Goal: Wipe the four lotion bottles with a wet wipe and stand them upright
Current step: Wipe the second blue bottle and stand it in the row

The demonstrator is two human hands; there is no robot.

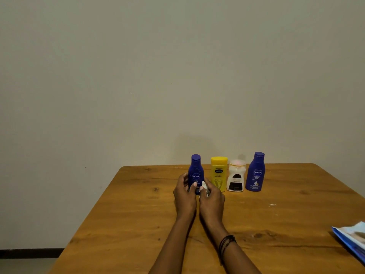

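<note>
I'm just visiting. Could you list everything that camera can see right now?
blue bottles: 2, dark blue, upright at the ends of the row; left blue bottle between the hands, right blue bottle standing free
yellow bottle: 1, yellow, upright, second from left
white bottle: 1, white with dark label, upright, third from left
wet wipe: 1, white, bunched against the left blue bottle
packet: 1, blue and white, table's right edge, partly out of view
table: 1, brown wood, under everything
wall: 1, pale, behind the table
bracelet: dark bands, right wrist
left hand: grips the left blue bottle
right hand: holds the wet wipe
</note>
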